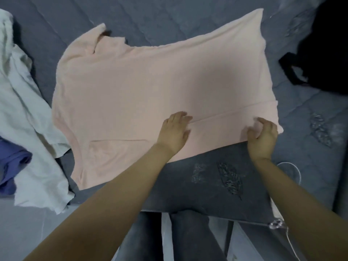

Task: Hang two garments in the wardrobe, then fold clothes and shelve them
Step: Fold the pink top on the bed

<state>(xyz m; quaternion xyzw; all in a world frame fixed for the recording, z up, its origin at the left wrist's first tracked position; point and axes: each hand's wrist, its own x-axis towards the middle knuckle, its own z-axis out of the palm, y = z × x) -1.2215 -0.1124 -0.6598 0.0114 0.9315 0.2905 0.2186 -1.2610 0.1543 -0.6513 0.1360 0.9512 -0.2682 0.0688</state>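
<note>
Clearly folding stage: white garment point(28, 117) and purple cloth point(11, 166) heaped far left, pink t-shirt point(150, 87) spread flat on grey bed point(207, 25). Left hand point(176, 131) presses it, fingers relaxed and flat; right hand point(263, 135) pinches the near hem edge. Next move likely folds that edge over. Black garment point(323, 53) at right, apart; nothing blocks.

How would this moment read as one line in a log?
step: folding | item: pink T-shirt flat on grey bed | left hand: presses it | right hand: pinches its edge
</note>
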